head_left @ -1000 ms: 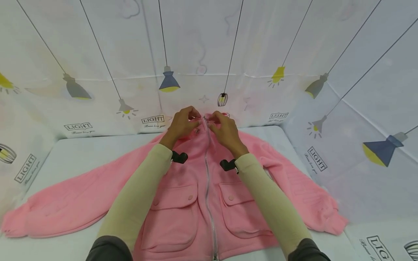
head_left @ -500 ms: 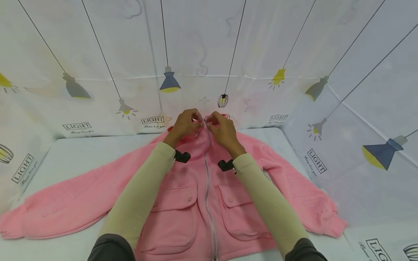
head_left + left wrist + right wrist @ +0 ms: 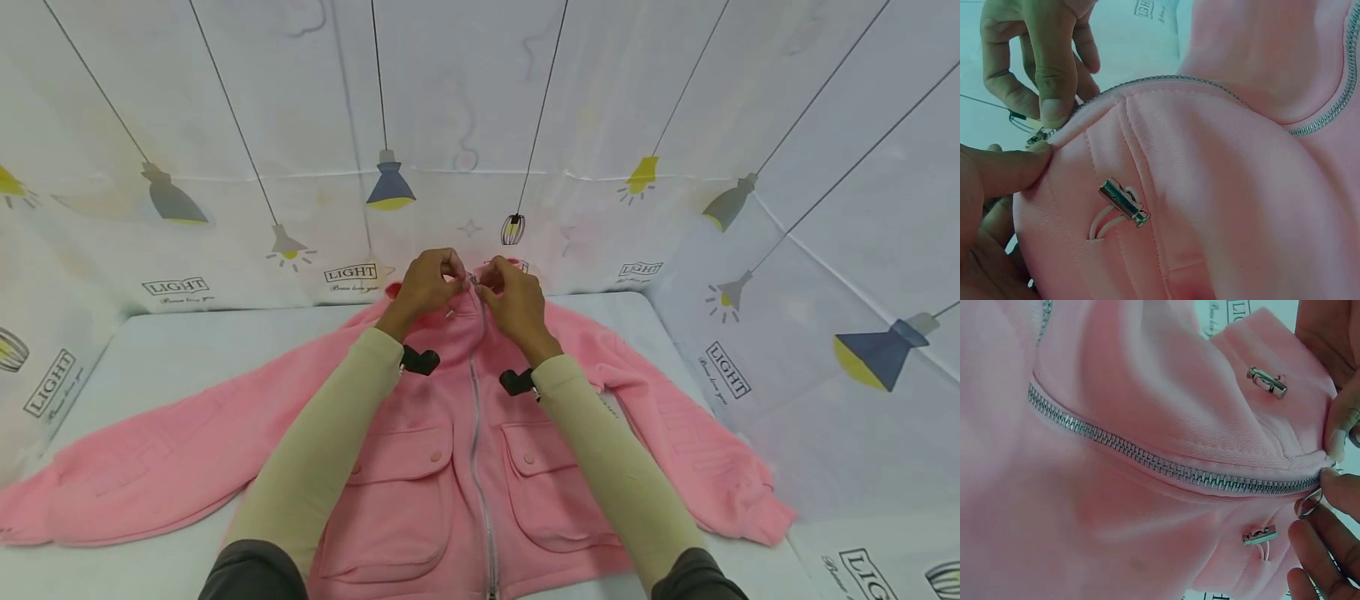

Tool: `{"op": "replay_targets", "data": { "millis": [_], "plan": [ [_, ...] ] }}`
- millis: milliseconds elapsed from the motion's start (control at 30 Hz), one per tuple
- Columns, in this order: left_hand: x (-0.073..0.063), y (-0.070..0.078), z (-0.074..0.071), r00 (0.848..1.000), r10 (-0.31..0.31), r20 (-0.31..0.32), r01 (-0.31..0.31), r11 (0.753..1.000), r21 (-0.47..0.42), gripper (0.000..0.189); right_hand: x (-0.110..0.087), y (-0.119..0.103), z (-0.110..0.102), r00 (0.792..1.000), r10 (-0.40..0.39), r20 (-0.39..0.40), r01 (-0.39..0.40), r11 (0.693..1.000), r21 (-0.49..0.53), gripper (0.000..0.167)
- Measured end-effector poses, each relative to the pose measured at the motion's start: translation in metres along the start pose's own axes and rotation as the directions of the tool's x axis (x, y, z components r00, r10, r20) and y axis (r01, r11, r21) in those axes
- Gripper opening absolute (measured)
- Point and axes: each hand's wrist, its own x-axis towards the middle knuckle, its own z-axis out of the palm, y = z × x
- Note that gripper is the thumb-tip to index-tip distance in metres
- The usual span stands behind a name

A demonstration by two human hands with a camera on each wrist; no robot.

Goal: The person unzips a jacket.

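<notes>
A pink jacket [image 3: 412,400] lies front up, its metal zipper [image 3: 476,417] closed along the middle. At the collar, my left hand [image 3: 429,282] pinches the fabric beside the zipper's top end. My right hand [image 3: 516,296] is just across from it, thumb and fingers pinching the zipper top. In the right wrist view a ring-shaped zipper pull [image 3: 1310,504] hangs by the right fingers; the slider is mostly covered by the fingertips. Metal cord stoppers [image 3: 1266,382] sit on both collar sides; the left wrist view shows one stopper [image 3: 1124,201] close up.
The jacket lies on a white table [image 3: 217,342], its sleeves spread left and right. Two flap pockets [image 3: 393,508] are on the front. Behind stands a white backdrop [image 3: 465,100] printed with lamps. Black wrist mounts [image 3: 420,360] sit on both wrists.
Both hands have drawn closer together at the collar's top, the left shifting slightly right, and its fingers have closed in at the zipper end. The jacket's body stays nearly still.
</notes>
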Motion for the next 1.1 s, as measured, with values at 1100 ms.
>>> {"op": "replay_targets", "data": {
  "millis": [1100],
  "plan": [
    [-0.012, -0.007, 0.000, 0.994, -0.001, -0.111, 0.003, 1.000, 0.023, 0.005, -0.026, 0.004, 0.002, 1.000, 0.012, 0.028, -0.014, 0.999, 0.047, 0.007]
  ]
}}
